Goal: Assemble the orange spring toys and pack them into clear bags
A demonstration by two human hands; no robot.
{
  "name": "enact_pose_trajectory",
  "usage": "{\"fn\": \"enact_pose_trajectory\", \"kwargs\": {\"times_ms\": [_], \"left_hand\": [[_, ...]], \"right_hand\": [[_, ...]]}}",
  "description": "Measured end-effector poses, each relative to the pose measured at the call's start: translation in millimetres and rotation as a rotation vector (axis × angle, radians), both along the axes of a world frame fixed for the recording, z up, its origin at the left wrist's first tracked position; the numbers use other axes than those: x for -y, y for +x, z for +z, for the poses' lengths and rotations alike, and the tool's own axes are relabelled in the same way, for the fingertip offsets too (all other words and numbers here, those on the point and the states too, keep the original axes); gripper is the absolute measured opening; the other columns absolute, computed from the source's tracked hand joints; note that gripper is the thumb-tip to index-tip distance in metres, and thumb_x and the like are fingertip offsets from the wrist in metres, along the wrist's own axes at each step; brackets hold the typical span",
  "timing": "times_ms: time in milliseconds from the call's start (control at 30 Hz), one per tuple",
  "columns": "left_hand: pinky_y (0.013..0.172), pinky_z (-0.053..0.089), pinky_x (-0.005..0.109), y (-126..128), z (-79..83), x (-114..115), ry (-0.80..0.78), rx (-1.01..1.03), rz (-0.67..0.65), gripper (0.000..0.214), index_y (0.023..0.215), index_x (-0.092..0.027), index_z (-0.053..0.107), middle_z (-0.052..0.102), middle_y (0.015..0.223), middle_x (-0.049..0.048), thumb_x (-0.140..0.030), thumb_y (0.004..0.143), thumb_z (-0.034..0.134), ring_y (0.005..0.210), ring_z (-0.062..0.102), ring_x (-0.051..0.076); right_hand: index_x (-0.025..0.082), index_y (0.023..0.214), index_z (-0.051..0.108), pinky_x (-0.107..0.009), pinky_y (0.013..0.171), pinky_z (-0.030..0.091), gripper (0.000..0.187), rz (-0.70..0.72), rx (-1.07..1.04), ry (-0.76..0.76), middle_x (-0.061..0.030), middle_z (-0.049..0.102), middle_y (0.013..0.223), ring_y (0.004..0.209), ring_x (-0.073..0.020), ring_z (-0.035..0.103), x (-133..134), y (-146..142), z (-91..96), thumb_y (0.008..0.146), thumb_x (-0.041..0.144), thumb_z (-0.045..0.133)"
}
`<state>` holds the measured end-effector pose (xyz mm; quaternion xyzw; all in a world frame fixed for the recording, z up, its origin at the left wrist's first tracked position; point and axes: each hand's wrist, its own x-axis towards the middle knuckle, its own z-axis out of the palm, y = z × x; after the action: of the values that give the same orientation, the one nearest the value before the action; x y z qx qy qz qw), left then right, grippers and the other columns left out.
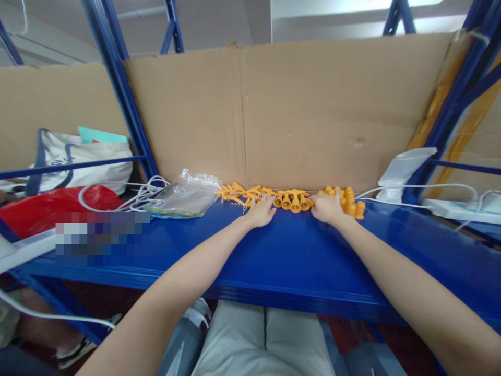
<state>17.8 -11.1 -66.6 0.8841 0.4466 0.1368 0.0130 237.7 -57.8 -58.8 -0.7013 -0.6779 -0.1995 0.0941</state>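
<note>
My left hand [260,211] lies over orange-yellow branching plastic pieces [235,193] at the back of the blue shelf, its fingers spread. Between my hands stands a row of orange-yellow funnel-shaped pieces [296,202] with round ends toward me. My right hand [327,207] rests at the right end of this row, fingers apart, touching the pieces there. Just beyond it are several chunky orange-yellow pieces [348,201], partly covered by the hand. Tiny pale bits [245,210] lie beside my left hand; their kind is too small to tell.
Clear plastic bags [188,193] lie left of the pieces, near white cables [146,193]. A red bag [58,206] and a canvas tote [84,162] sit farther left. Cardboard [313,115] backs the blue shelf [274,256]. At right are a white pouch [403,172] and power strip [462,209].
</note>
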Motion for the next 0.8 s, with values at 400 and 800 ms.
{"fn": "enact_pose_trajectory", "kwargs": {"times_ms": [400,800], "left_hand": [[0.114,0.002,0.06,-88.4,44.4,-30.0,0.121,0.272,0.76,0.065,0.147,-0.009,0.025,0.018,0.156,0.0173,-0.025,0.086,0.042,0.145,0.003,0.031],[0.111,0.021,0.056,-136.1,4.1,-49.1,-0.129,0.404,1.01,0.066,0.144,-0.015,0.034,0.018,0.156,0.0176,-0.031,0.082,0.052,0.144,0.014,0.034]], "right_hand": [[0.019,0.136,0.047,-0.06,0.108,0.026,0.055,0.249,-0.079,-0.123,-0.0139,0.046,0.142,0.132,-0.0308,0.04,-4.5,-10.6,-9.2,0.082,0.017,0.046],[0.013,0.143,0.038,-0.059,0.108,0.026,0.06,0.241,-0.156,-0.201,-0.0155,0.038,0.148,0.137,-0.0304,0.033,-3.0,-13.9,-8.8,0.084,0.015,0.043]]}}
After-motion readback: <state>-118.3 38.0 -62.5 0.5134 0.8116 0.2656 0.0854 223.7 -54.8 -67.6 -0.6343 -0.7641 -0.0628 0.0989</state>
